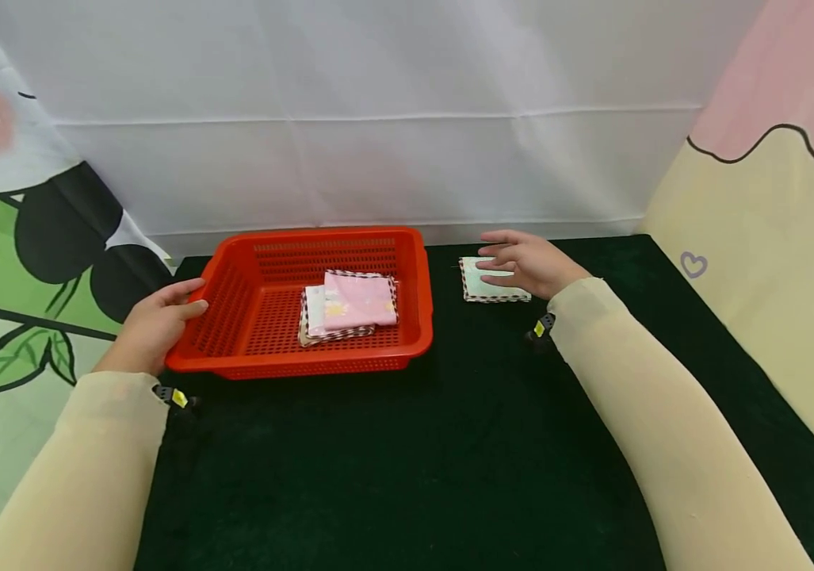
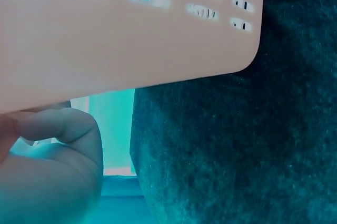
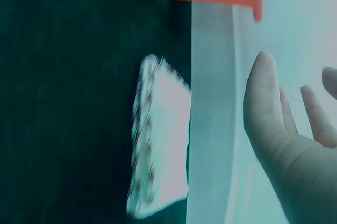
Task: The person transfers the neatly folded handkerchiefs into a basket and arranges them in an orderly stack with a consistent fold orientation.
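A red plastic basket (image 1: pixel 292 362) with slotted walls stands at the back of the table, left of centre. My left hand (image 1: pixel 151 329) grips its left rim, and the left wrist view shows the thumb (image 2: pixel 63 124) against the basket's edge (image 2: pixel 158 50). Inside, toward the right, a pink folded cloth (image 1: pixel 360 305) overlaps a whitish folded cloth (image 1: pixel 313 309); both have checked borders. Right of the basket, a pale green folded cloth (image 1: pixel 488 291) with a checked border lies on the table. Over it hovers my right hand (image 1: pixel 535 266), fingers spread and holding nothing, apart from the cloth (image 3: pixel 168 134) in the right wrist view.
Dark green fabric (image 1: pixel 392 468) covers the table. A white curtain (image 1: pixel 378 174) hangs directly behind the basket. Printed hangings stand at the left (image 1: pixel 36 238) and right (image 1: pixel 770 277) sides.
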`<control>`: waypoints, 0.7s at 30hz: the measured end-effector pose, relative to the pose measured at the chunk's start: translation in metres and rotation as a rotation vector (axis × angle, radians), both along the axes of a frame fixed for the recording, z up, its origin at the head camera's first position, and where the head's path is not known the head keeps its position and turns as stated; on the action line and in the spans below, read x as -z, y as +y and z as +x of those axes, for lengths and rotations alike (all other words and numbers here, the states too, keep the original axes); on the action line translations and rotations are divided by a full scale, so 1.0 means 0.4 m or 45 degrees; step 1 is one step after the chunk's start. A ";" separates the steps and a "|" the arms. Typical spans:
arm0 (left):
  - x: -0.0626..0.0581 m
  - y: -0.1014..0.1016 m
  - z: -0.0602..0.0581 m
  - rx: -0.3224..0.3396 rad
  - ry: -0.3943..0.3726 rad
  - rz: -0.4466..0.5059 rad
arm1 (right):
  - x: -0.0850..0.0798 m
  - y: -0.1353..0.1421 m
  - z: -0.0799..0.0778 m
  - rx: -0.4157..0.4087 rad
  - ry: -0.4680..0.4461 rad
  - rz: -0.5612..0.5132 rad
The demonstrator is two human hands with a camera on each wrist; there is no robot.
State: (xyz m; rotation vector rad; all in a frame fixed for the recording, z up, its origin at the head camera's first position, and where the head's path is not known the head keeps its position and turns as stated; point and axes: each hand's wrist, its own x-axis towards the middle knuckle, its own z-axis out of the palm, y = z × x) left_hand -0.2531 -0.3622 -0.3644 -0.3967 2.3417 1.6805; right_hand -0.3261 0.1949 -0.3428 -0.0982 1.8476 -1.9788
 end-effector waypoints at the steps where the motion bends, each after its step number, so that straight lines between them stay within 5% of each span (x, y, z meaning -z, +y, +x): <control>1: -0.001 0.001 0.000 0.002 0.003 0.001 | 0.004 0.016 0.001 0.000 0.003 0.010; 11: -0.003 0.006 0.004 -0.010 0.019 0.000 | 0.028 0.136 0.002 0.023 0.024 0.091; 21: -0.004 0.005 0.007 -0.031 0.008 0.041 | 0.082 0.169 -0.001 0.095 0.042 0.133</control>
